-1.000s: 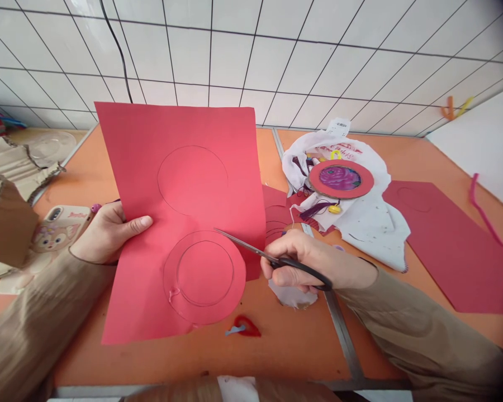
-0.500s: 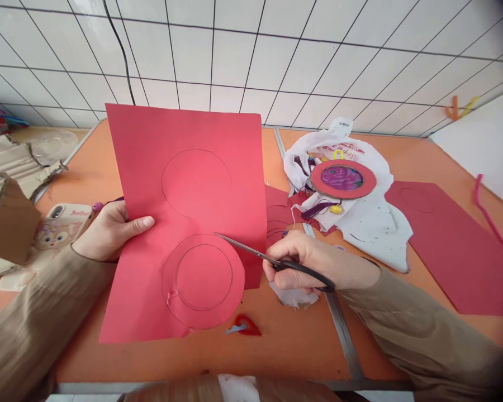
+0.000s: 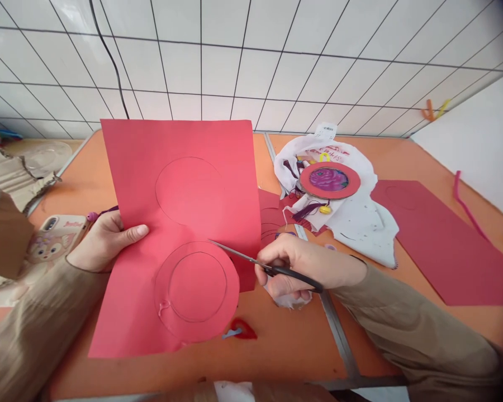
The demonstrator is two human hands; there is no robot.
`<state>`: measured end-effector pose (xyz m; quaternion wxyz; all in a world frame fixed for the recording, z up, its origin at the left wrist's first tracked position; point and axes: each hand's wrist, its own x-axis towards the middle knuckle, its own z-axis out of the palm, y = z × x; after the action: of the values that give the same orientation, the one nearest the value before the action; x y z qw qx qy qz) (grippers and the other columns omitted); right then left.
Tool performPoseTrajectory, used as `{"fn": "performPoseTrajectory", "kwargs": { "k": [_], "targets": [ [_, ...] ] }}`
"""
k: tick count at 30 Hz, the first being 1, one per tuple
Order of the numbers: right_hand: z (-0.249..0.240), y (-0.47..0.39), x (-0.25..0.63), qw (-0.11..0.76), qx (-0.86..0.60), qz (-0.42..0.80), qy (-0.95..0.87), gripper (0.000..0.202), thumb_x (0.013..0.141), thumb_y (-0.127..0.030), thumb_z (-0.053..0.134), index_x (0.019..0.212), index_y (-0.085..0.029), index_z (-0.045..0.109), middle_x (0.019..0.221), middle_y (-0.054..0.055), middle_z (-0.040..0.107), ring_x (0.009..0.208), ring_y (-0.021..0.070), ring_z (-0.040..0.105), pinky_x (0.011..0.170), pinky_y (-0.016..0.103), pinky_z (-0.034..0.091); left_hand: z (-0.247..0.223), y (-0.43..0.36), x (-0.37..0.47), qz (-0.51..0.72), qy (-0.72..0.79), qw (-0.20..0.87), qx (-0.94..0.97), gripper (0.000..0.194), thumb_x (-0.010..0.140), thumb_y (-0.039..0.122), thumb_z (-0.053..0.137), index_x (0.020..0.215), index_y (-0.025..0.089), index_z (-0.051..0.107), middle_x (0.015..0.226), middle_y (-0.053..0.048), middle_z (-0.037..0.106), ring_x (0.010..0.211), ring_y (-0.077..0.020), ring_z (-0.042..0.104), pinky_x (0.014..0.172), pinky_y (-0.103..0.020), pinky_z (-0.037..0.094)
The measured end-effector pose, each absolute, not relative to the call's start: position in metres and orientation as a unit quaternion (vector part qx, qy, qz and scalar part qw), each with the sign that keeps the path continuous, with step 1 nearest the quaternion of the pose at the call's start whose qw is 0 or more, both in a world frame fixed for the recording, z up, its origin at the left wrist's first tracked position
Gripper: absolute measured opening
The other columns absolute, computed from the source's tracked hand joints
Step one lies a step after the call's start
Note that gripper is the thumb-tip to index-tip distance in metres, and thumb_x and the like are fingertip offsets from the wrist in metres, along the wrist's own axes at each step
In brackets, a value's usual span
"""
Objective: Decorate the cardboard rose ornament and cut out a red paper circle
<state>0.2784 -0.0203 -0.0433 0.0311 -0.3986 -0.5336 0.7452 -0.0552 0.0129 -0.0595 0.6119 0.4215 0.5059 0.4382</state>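
Fingers of the left hand [image 3: 100, 244] grip the left edge of a large rectangular red paper sheet [image 3: 184, 139], thumb flat across its front, forearm angled inward; the sheet is held up over an orange table [image 3: 285, 352]. Rightward, black-handled metal scissors [image 3: 238, 253] point left, tips at the top of the sheet's lower pencilled circle; the right hand [image 3: 295, 262] curls round their handles. Compared with half a second ago, both hands keep their pose; everything sits slightly lower and further left in view.
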Motion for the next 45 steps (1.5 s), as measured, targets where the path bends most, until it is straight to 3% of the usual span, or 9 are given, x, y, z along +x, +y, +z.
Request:
{"fn": "performPoseTrajectory", "kwargs": {
  "k": [7,18,24,29,33,38,45],
  "targets": [
    [-0.038,-0.020,0.277,0.040,-0.396,0.736,-0.547,0.040,0.066,-0.044,0.082,0.070,-0.015,0.055,0.046,-0.004,0.054,0.037,0.0064,0.045,0.034,0.016,0.036,-0.056,0.013,-0.054,0.433,0.506,0.621,0.414,0.027,0.050,0.028,0.093,0.070,0.016,0.079,0.058,-0.004,0.074,0.048,-0.0166,0.069,0.042,-0.017,0.055],
    [-0.028,-0.018,0.278,0.045,-0.397,0.686,-0.608,0.036,0.069,-0.044,0.079,0.074,-0.014,0.059,0.045,-0.007,0.053,0.036,0.0058,0.048,0.038,0.015,0.041,-0.030,0.021,-0.042,0.412,0.513,0.636,0.403,0.033,0.045,0.028,0.095,0.072,0.018,0.079,0.063,-0.005,0.076,0.047,-0.0171,0.069,0.044,-0.018,0.057],
    [-0.030,-0.020,0.275,0.096,-0.399,0.669,-0.620,0.039,0.072,-0.050,0.076,0.074,-0.014,0.059,0.045,-0.006,0.052,0.036,0.0063,0.048,0.036,0.015,0.038,-0.018,0.036,-0.045,0.374,0.516,0.650,0.415,0.033,0.054,0.028,0.092,0.081,0.014,0.078,0.070,-0.009,0.078,0.054,-0.0224,0.073,0.049,-0.024,0.060],
    [-0.037,-0.022,0.271,0.115,-0.405,0.665,-0.617,0.034,0.076,-0.045,0.075,0.073,-0.015,0.058,0.046,-0.007,0.052,0.037,0.0048,0.048,0.040,0.015,0.037,-0.026,0.039,-0.045,0.364,0.490,0.661,0.436,0.025,0.069,0.030,0.083,0.086,0.012,0.076,0.077,-0.013,0.078,0.061,-0.0247,0.075,0.053,-0.025,0.061],
    [-0.039,-0.021,0.268,0.111,-0.414,0.668,-0.609,0.034,0.076,-0.044,0.075,0.072,-0.015,0.057,0.048,-0.007,0.053,0.037,0.0044,0.047,0.040,0.015,0.037,-0.036,0.042,-0.051,0.349,0.479,0.674,0.442,0.035,0.062,0.030,0.086,0.091,0.012,0.076,0.081,-0.016,0.078,0.064,-0.0287,0.075,0.054,-0.028,0.061],
    [-0.038,-0.021,0.266,0.102,-0.422,0.675,-0.596,0.037,0.074,-0.046,0.075,0.070,-0.016,0.056,0.046,-0.007,0.053,0.037,0.0051,0.048,0.039,0.016,0.036,-0.045,0.059,-0.060,0.255,0.461,0.714,0.462,0.052,0.054,0.026,0.090,0.101,0.011,0.075,0.085,-0.019,0.077,0.080,-0.0370,0.075,0.065,-0.041,0.062],
    [-0.042,-0.020,0.265,0.109,-0.422,0.688,-0.580,0.040,0.071,-0.050,0.076,0.077,-0.015,0.058,0.047,-0.006,0.055,0.037,0.0067,0.050,0.039,0.017,0.037,-0.044,0.076,-0.062,0.289,0.451,0.668,0.518,0.031,0.062,0.020,0.086,0.091,0.013,0.078,0.091,-0.017,0.078,0.074,-0.0290,0.075,0.067,-0.037,0.063]
  ]
}}
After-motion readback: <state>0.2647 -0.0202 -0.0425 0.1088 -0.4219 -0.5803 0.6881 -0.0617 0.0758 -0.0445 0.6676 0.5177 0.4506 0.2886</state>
